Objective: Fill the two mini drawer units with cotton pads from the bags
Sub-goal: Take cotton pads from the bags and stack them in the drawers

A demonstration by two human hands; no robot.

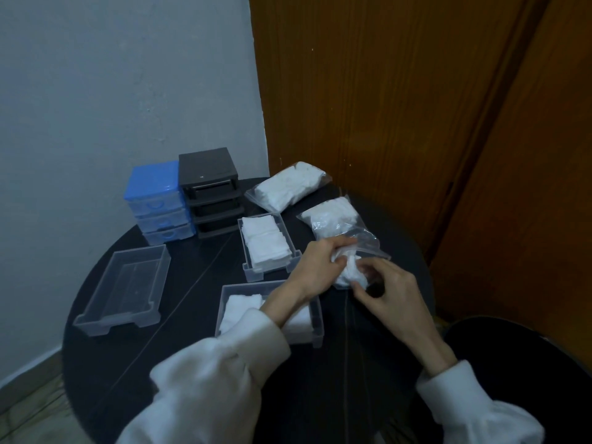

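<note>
Two pad-filled drawers (268, 245), one empty drawer (125, 286).

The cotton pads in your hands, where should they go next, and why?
Probably into the empty clear drawer: both hands grip pads at the bag mouth, and the other two pulled-out drawers already hold pads.

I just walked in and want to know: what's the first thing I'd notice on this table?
Both hands, left hand and right hand, grip a bag of cotton pads at the table's right side. Just left, two clear drawers hold white pads, and an empty drawer sits further left.
</note>
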